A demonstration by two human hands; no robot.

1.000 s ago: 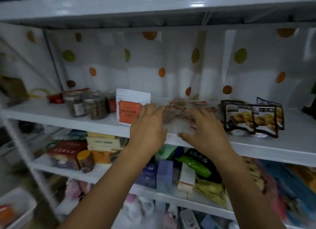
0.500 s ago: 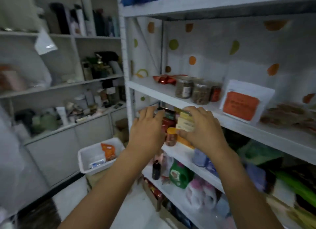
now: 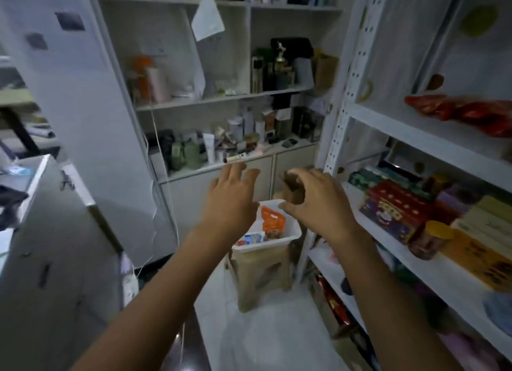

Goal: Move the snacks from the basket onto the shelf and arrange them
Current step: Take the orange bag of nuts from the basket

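A second ago both hands lay on a clear snack packet up on the shelf; half a second ago they were drawing back past the shelf's edge. The view has since swung left, and they now hang in the air well away from that packet, which is out of sight. The left hand (image 3: 232, 196) is released, with its fingers straight and spread. The right hand (image 3: 318, 204) is released too, its fingers loosely curled around nothing, with blurred brown cardboard showing behind its fingertips. Just below and between the two hands is one white basket (image 3: 294, 233), which rests on a brown box (image 3: 260, 276) on the floor. Two snacks can be made out in it. One is an orange packet (image 3: 273, 221) standing upright under the gap between the hands. The other is a small white packet (image 3: 251, 237) with blue and red print, lying beneath the left wrist; the left hand hides the far part of the basket. To the right of the right hand is the shelf (image 3: 410, 134). Red packets (image 3: 471, 113) lie on the level above that hand, too blurred to count. On the level beside and below its wrist are stacked boxes and one jar (image 3: 430, 239) with a yellow lid, standing at the front edge.
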